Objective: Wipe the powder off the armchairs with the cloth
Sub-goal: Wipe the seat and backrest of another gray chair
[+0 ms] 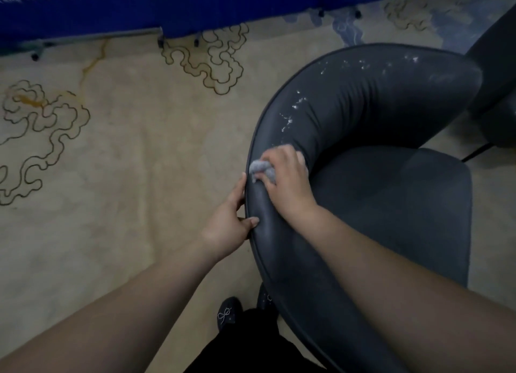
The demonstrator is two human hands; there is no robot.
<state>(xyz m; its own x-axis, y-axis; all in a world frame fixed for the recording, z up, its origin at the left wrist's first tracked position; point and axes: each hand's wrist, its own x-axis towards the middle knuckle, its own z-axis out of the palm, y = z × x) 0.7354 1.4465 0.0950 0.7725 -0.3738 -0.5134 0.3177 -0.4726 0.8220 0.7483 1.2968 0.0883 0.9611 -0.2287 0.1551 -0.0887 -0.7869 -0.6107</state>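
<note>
A dark blue-grey armchair [377, 199] with a curved padded backrest fills the right half of the view. White powder [296, 104] speckles the top of the backrest, running from above my right hand round to the far right end. My right hand [287, 183] grips a bunched grey cloth [259, 169] and presses it onto the backrest's top at its left bend. My left hand [231, 222] holds the backrest's outer rim just below, thumb on top and fingers along the outside.
Beige carpet [111, 177] with dark scroll patterns lies left of the chair. A blue skirted table or banner [167, 7] on castors runs along the top. A second dark chair [497, 74] stands at the upper right. My shoes [229, 314] stand close to the chair's base.
</note>
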